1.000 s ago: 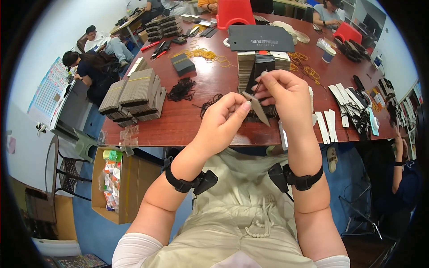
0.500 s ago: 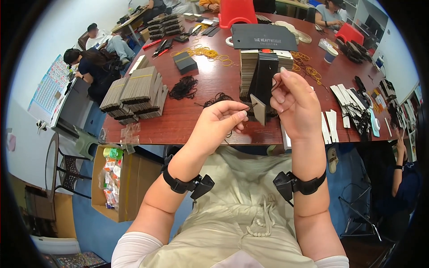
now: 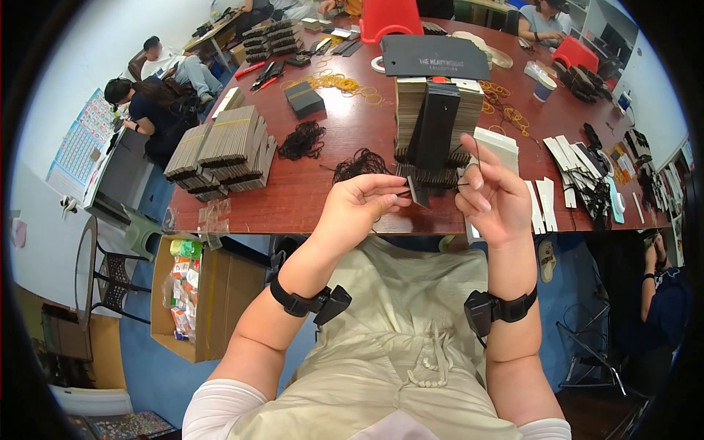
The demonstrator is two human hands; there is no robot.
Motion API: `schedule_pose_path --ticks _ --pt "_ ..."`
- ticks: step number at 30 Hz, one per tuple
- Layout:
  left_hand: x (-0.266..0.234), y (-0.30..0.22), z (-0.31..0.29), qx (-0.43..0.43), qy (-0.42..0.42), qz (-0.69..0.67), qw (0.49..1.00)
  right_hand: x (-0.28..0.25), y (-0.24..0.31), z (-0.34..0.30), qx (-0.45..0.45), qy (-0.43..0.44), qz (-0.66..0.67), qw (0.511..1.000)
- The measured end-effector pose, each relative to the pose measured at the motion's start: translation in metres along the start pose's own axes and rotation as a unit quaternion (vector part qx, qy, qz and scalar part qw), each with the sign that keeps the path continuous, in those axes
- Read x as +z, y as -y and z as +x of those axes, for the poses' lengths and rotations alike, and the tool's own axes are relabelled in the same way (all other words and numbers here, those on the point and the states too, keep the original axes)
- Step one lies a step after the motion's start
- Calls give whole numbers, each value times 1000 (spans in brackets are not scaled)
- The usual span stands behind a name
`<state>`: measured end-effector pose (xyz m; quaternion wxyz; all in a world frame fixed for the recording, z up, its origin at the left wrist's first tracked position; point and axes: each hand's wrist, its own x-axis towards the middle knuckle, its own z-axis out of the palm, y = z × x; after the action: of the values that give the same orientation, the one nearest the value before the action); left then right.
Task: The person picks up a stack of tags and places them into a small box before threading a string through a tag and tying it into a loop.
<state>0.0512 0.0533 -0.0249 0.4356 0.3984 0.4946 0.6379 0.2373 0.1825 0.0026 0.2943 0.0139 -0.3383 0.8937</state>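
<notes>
Above the table's near edge, my left hand (image 3: 361, 207) pinches a small hang tag (image 3: 418, 192), seen almost edge-on, between thumb and fingers. My right hand (image 3: 499, 196) is raised just right of the tag, its fingers curled around a thin black cord (image 3: 477, 152); the cord's path to the tag is hard to follow. Behind the hands stands a tall stack of grey-brown tags (image 3: 405, 121), with black tags (image 3: 438, 121) leaning on its front. A large dark card (image 3: 433, 60) with pale print lies over the top. Loose black cords (image 3: 361, 166) lie beyond my left hand.
Banded tag bundles (image 3: 231, 143) sit at the left, near another cord heap (image 3: 301, 141). White strips (image 3: 568, 165), yellow rubber bands (image 3: 337, 84) and a paper cup (image 3: 543, 89) share the table (image 3: 352, 125). A cardboard box (image 3: 227, 301) stands below; several people sit around.
The tag in my left hand has turned from showing its pale face to nearly edge-on. My right hand has moved slightly right and down, its fingers spreading along the cord.
</notes>
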Motion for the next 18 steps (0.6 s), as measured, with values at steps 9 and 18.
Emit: schedule_pose_path --ticks 9,18 --pt "8 -13 -7 218 -158 289 919 -12 -26 -9 -51 -91 -71 992" --pt "27 -36 -4 384 -85 416 820 39 -35 3 67 -119 -294 946"
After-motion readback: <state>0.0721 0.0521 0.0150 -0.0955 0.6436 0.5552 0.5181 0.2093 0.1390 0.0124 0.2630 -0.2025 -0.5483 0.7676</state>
